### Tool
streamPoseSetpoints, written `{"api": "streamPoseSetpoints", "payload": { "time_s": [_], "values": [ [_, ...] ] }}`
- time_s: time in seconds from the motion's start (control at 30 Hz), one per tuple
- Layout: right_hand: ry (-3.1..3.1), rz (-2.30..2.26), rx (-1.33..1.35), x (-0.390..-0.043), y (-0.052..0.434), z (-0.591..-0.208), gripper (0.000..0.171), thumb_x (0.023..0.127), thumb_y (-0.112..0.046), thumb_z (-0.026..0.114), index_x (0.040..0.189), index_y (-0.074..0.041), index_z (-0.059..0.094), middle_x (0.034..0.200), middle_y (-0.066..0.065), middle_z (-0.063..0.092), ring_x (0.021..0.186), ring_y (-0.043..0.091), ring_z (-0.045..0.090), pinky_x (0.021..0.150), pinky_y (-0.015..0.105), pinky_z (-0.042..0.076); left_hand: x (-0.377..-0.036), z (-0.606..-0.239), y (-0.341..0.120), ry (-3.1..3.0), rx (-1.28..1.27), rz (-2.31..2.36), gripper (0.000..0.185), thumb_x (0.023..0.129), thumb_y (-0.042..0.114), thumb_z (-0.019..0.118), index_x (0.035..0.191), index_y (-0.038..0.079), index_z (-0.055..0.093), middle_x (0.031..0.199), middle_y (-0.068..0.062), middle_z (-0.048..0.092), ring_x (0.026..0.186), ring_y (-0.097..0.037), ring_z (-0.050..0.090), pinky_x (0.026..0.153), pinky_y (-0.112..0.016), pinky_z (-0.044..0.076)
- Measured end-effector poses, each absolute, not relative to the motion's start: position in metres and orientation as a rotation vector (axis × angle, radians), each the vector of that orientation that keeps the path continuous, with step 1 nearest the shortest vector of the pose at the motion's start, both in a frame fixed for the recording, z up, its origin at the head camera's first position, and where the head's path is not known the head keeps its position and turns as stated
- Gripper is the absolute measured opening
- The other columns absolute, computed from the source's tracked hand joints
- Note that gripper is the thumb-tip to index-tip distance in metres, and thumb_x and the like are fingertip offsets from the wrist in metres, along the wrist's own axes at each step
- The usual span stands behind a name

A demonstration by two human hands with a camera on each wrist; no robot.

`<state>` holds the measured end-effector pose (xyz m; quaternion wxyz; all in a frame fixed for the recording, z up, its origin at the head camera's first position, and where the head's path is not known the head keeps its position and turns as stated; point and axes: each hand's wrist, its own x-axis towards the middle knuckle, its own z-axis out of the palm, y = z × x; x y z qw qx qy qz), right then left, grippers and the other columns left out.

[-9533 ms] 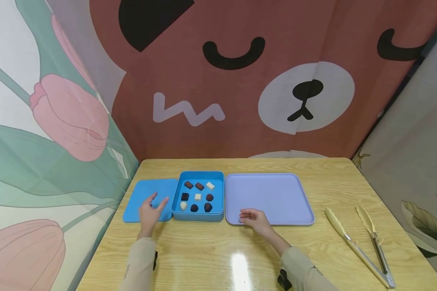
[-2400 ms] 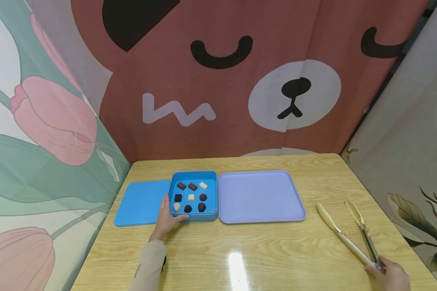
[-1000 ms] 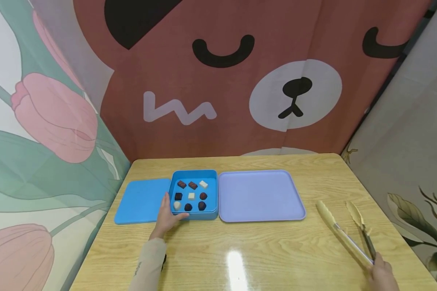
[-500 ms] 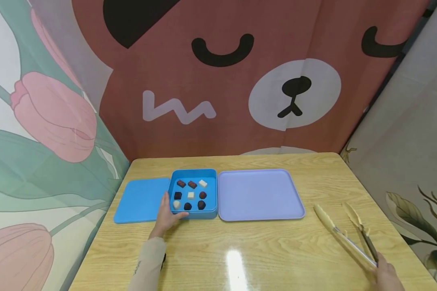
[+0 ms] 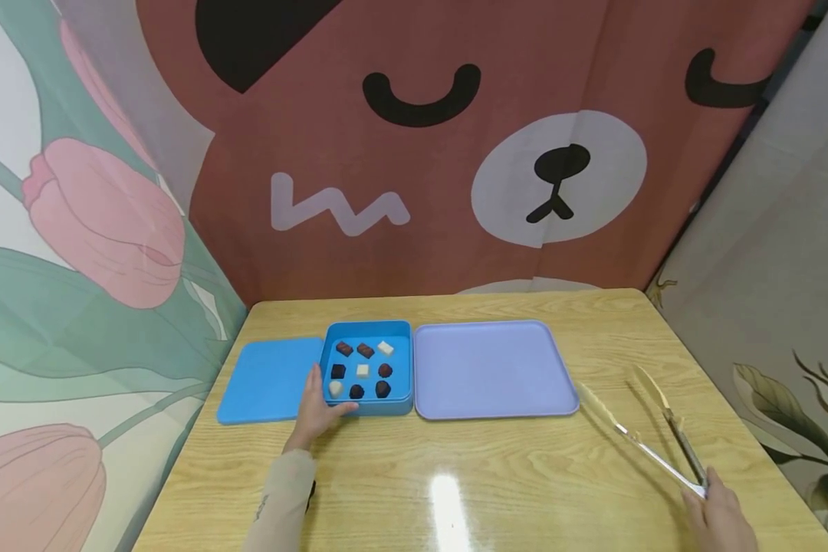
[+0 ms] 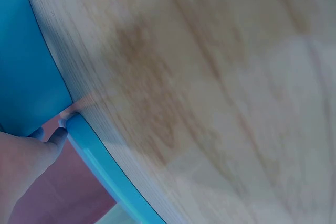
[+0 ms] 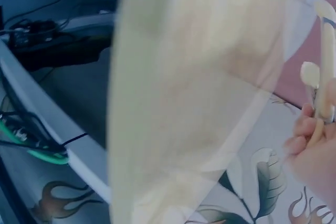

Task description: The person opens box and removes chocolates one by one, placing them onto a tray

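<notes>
Right hand (image 5: pixel 721 520) pinches hinge end of long metal tongs with cream tips (image 5: pixel 652 433), arms splayed ahead; light, stiff, springy, probably slippery. Left hand (image 5: pixel 315 410) grips square blue plastic box (image 5: pixel 368 330) corner.

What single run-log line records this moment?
left hand: holds blue box | right hand: grips tongs | tray: bare

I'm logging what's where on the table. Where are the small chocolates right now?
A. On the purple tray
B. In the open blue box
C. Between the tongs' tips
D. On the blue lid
B: all nine chocolates sit in rows inside the open blue box, whose near left corner the left hand holds; the purple tray beside it is bare.
</notes>
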<state>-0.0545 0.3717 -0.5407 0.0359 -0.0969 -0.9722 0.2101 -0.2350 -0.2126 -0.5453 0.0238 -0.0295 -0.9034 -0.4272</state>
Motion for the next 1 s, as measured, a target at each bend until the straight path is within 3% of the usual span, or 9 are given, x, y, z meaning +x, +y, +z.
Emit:
{"api": "streamPoseSetpoints", "payload": {
  "time_s": [0.23, 0.4, 0.47, 0.57, 0.63, 0.7, 0.77, 0.9, 1.0],
  "values": [
    [-2.642, 0.688, -0.185, -0.056, 0.354, -0.530, 0.030, 0.087, 0.008, 0.048, 0.109, 0.026, 0.037, 0.089, 0.041, 0.042, 0.081, 0.052, 0.044, 0.063, 0.057, 0.037, -0.235, -0.544, -0.212, -2.798, -0.082, -1.314, 0.112, 0.070, 0.031, 0.077, 0.142, -0.003, -0.002, 0.146, -0.022, -0.001, 0.132, -0.039, 0.002, 0.102, -0.054, 0.016],
    [-2.650, 0.841, -0.342, -0.057, 0.348, -0.517, 0.033, 0.089, 0.002, 0.048, 0.111, 0.025, 0.038, 0.089, 0.036, 0.047, 0.079, 0.044, 0.049, 0.063, 0.047, 0.041, -0.234, -0.546, -0.213, -2.796, -0.097, -1.314, 0.113, 0.069, 0.034, 0.077, 0.142, -0.003, -0.001, 0.146, -0.022, -0.001, 0.132, -0.039, 0.002, 0.102, -0.054, 0.016],
    [-2.659, 0.852, -0.417, -0.061, 0.351, -0.523, 0.036, 0.092, -0.005, 0.048, 0.114, 0.023, 0.040, 0.088, 0.029, 0.051, 0.074, 0.023, 0.052, 0.059, 0.033, 0.043, -0.235, -0.546, -0.213, -2.794, -0.103, -1.316, 0.113, 0.069, 0.034, 0.077, 0.142, -0.004, -0.001, 0.146, -0.022, -0.001, 0.131, -0.039, 0.002, 0.102, -0.055, 0.016],
    [-2.633, 0.869, -0.410, -0.065, 0.352, -0.526, 0.034, 0.092, -0.008, 0.049, 0.115, 0.017, 0.043, 0.088, 0.025, 0.055, 0.074, 0.013, 0.054, 0.054, 0.024, 0.044, -0.235, -0.546, -0.213, -2.789, -0.108, -1.315, 0.113, 0.069, 0.034, 0.077, 0.141, -0.004, -0.001, 0.146, -0.023, -0.001, 0.131, -0.039, 0.002, 0.102, -0.054, 0.016],
    [-2.607, 0.854, -0.328, -0.066, 0.352, -0.528, 0.031, 0.090, -0.004, 0.052, 0.112, 0.016, 0.045, 0.086, 0.024, 0.056, 0.070, -0.003, 0.048, 0.049, 0.014, 0.041, -0.236, -0.547, -0.213, -2.790, -0.104, -1.310, 0.113, 0.069, 0.033, 0.077, 0.141, -0.004, -0.001, 0.146, -0.023, -0.001, 0.131, -0.039, 0.002, 0.102, -0.054, 0.016],
    [-2.596, 0.868, -0.259, -0.066, 0.345, -0.520, 0.030, 0.086, 0.004, 0.055, 0.110, 0.018, 0.044, 0.087, 0.027, 0.056, 0.072, -0.008, 0.047, 0.050, 0.010, 0.040, -0.236, -0.547, -0.213, -2.795, -0.099, -1.301, 0.113, 0.069, 0.034, 0.077, 0.141, -0.004, -0.001, 0.146, -0.023, 0.000, 0.131, -0.039, 0.003, 0.102, -0.054, 0.016],
    [-2.595, 0.875, -0.207, -0.065, 0.339, -0.516, 0.032, 0.083, 0.009, 0.056, 0.109, 0.020, 0.042, 0.088, 0.030, 0.054, 0.072, -0.020, 0.033, 0.052, 0.004, 0.036, -0.236, -0.547, -0.213, -2.800, -0.093, -1.301, 0.113, 0.069, 0.033, 0.077, 0.142, -0.003, -0.002, 0.146, -0.023, -0.001, 0.131, -0.039, 0.002, 0.102, -0.054, 0.016],
    [-2.636, 0.977, -0.151, -0.067, 0.331, -0.512, 0.039, 0.083, 0.010, 0.055, 0.114, 0.022, 0.035, 0.091, 0.033, 0.051, 0.074, -0.019, 0.033, 0.055, 0.004, 0.036, -0.236, -0.546, -0.213, -2.805, -0.085, -1.296, 0.113, 0.069, 0.033, 0.077, 0.142, -0.003, -0.002, 0.146, -0.022, 0.000, 0.132, -0.038, 0.002, 0.102, -0.053, 0.015],
    [-2.671, 1.045, -0.161, -0.070, 0.325, -0.512, 0.054, 0.086, -0.003, 0.059, 0.122, 0.022, 0.029, 0.094, 0.032, 0.049, 0.078, 0.008, 0.056, 0.060, 0.018, 0.049, -0.236, -0.546, -0.212, -2.802, -0.080, -1.299, 0.113, 0.069, 0.033, 0.077, 0.142, -0.003, -0.001, 0.146, -0.022, 0.000, 0.132, -0.038, 0.002, 0.103, -0.052, 0.015]
  ]
}}
